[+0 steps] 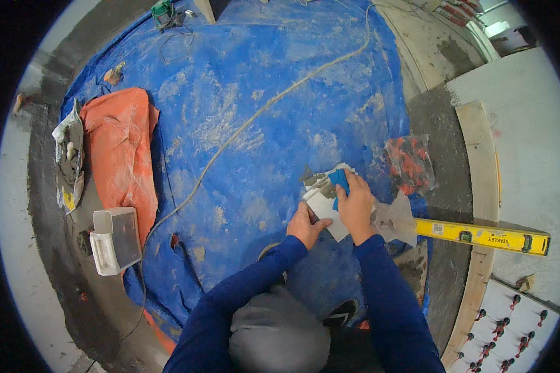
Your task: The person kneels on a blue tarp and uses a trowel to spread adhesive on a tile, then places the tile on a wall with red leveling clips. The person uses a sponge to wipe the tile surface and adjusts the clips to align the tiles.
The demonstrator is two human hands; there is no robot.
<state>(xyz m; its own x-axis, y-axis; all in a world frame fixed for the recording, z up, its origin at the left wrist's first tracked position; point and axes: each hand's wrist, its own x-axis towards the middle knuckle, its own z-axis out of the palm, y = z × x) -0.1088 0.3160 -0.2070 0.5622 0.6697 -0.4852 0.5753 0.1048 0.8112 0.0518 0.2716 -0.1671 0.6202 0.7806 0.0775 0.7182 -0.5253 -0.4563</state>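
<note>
The grey-smeared white piece (325,210) is between the hands: left hand (303,225) curled on its edge, fingertips hidden, right hand (356,208) closed around a half-covered blue item (340,180). Open blue tarp (242,168) spreads ahead, crossed by a cord (256,113).

Your sleeves are long and dark navy blue — the left sleeve (233,295) and the right sleeve (389,298) both plain, close-fitting and reaching the wrist. Past those cuffs, your left hand (303,225) and right hand (356,208) are bare. Low in the middle, you show a smooth, rounded patch of grey cloth (280,332) — cap or trouser knee, you can't tell which.
</note>
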